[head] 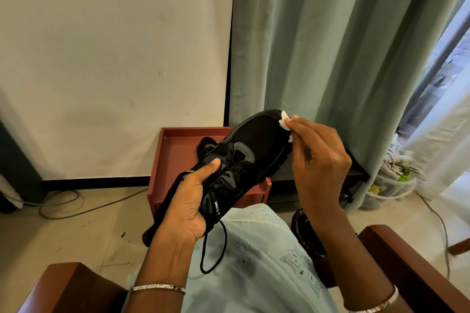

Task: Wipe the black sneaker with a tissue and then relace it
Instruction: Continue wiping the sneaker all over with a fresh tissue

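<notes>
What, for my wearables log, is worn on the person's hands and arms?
Both are bare: no gloves, no sleeves in view, no rings showing. At the wrist of the left hand sits a thin glittery silver bracelet with a few dark beads. The right hand has a similar bracelet at its wrist, partly cut off by the frame edge.

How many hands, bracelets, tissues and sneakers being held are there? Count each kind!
hands: 2 (left hand, right hand)
bracelets: 2 (left bracelet, right bracelet)
tissue: 1
sneaker, held: 1
Total: 6

two hands (187, 207) (319, 160), one sneaker (256, 134), one tissue (284, 121)
</notes>
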`<control>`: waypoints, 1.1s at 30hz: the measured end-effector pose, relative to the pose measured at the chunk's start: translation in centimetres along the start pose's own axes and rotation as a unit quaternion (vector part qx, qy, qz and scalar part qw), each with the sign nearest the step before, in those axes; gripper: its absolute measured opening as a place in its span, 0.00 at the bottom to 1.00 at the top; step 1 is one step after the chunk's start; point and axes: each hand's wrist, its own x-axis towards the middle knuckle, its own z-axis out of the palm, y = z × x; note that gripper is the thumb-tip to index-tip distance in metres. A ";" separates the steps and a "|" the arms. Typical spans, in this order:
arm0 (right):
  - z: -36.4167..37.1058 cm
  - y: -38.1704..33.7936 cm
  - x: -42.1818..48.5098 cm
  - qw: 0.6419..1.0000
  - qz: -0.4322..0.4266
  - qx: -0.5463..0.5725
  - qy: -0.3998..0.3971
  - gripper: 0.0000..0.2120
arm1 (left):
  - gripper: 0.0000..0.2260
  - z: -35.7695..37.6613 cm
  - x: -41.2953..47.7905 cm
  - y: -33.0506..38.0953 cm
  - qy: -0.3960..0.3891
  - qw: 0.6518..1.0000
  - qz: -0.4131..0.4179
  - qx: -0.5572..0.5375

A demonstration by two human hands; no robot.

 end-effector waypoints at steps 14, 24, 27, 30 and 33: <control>-0.5 -0.6 -3.5 0.998 0.042 0.032 -0.024 0.09 | 0.10 0.2 0.5 -0.5 0.017 1.000 -0.018 -0.014; 0.4 -2.1 -5.1 0.995 0.002 0.002 -0.100 0.10 | 0.16 -0.6 1.2 -1.0 -0.002 1.000 0.018 0.002; 0.4 -0.4 -3.4 0.997 0.031 -0.013 -0.065 0.10 | 0.17 -0.5 1.3 -1.1 -0.001 0.999 0.034 0.010; 0.4 -0.7 -2.9 0.997 0.064 -0.001 -0.032 0.11 | 0.17 -0.3 1.3 -1.4 0.003 0.999 0.048 0.024; 0.7 -2.5 -4.4 0.996 0.056 0.012 -0.062 0.11 | 0.18 -0.4 1.4 -1.4 0.026 0.996 0.072 0.051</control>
